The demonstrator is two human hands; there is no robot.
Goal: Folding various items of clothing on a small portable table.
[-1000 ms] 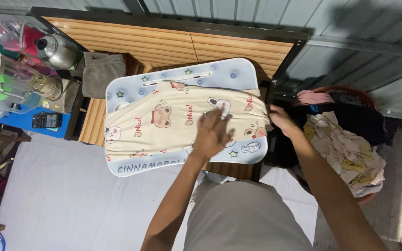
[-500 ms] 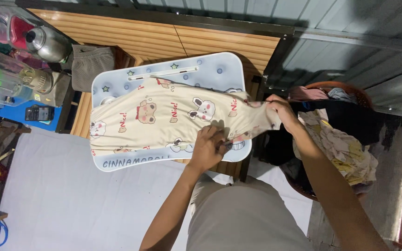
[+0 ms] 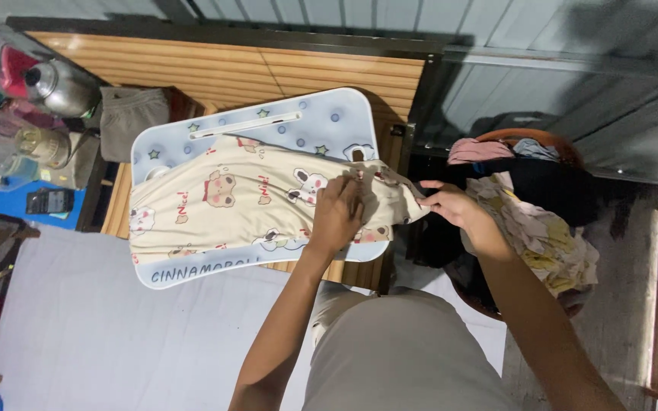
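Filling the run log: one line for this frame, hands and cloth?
left hand: pressing cream printed garment on blue lap tray | right hand: pinching garment's right end | laundry basket: at right

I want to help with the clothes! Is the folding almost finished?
Not nearly. One grey folded cloth already lies beside the blue lap table. In hand is the cream cartoon-print garment, spread flat on it: the left hand presses its right end while the right hand pinches the edge hanging off the table. Left to do: the basket on the right is heaped with clothes.
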